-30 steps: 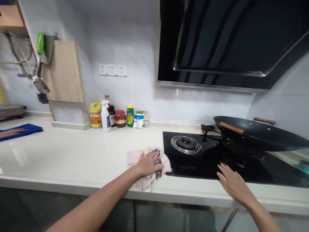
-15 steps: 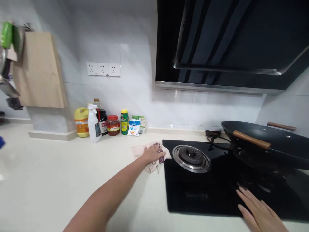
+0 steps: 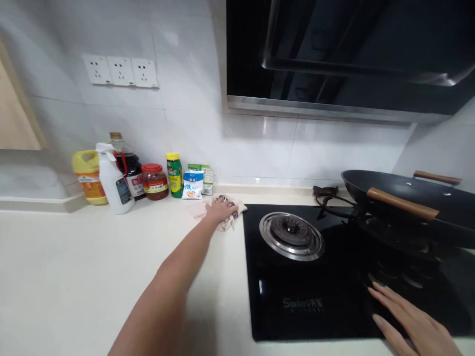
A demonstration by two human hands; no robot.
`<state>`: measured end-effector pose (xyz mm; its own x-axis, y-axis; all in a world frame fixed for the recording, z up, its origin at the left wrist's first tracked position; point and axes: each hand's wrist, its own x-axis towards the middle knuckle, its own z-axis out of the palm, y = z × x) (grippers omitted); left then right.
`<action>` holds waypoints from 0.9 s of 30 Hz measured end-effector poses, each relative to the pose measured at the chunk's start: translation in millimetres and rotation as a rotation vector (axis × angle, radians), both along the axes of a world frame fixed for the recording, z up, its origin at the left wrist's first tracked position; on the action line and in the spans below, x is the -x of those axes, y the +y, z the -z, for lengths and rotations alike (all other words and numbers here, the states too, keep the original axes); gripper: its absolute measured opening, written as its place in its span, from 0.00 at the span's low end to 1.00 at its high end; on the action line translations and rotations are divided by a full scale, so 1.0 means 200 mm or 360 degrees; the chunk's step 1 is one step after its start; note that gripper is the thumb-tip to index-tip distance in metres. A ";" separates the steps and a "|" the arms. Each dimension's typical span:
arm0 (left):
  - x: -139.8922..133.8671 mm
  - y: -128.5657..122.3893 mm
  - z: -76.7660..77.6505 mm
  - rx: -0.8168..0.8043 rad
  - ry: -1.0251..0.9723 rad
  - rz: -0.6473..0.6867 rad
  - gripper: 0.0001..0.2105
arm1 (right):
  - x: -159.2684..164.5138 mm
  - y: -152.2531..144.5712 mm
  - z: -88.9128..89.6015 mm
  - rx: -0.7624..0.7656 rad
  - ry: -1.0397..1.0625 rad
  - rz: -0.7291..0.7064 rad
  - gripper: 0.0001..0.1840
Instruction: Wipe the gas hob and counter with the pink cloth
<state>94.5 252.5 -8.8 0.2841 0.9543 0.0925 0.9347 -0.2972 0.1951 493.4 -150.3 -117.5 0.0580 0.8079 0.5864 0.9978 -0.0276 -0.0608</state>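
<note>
My left hand (image 3: 219,211) presses a pale pink cleaning cloth (image 3: 233,222) with dark markings onto the white counter (image 3: 74,277). Its fingers bear down on the cloth, which bunches around them beside the back left corner of the black gas cooktop (image 3: 297,282). At the lower right, my right hand (image 3: 411,319) is at the cooktop's front edge, fingers stretched out and thumb apart, holding nothing. Whether its fingertips rest on the glass I cannot tell. Left of them is a round burner (image 3: 291,232) with a steel ring.
A black wok (image 3: 411,193) with wooden handles sits on the right burner. Along the wall stand a white spray bottle (image 3: 113,183), a yellow jug (image 3: 89,178), a dark sauce bottle (image 3: 128,163), a red-lidded jar (image 3: 155,183), a green bottle (image 3: 174,175) and packets (image 3: 193,185). A range hood (image 3: 334,59) hangs above.
My left hand has slid the cloth farther back along the counter, closer to the packets and wall. The view has shifted right and come nearer. My right hand stays at the cooktop's front.
</note>
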 end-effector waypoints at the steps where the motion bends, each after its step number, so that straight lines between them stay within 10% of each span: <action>1: 0.02 -0.03 0.00 -0.0004 0.0006 -0.0004 0.28 | 0.01 0.00 -0.01 0.0005 0.0019 0.0009 0.31; 21: 0.72 -1.64 0.00 -0.0168 0.0128 0.0326 0.28 | 0.11 0.04 -0.02 0.0277 0.0039 0.0167 0.36; 27: 0.81 -1.87 0.00 -0.0143 0.0101 0.0372 0.28 | 0.13 0.05 -0.02 0.0357 0.0038 0.0192 0.38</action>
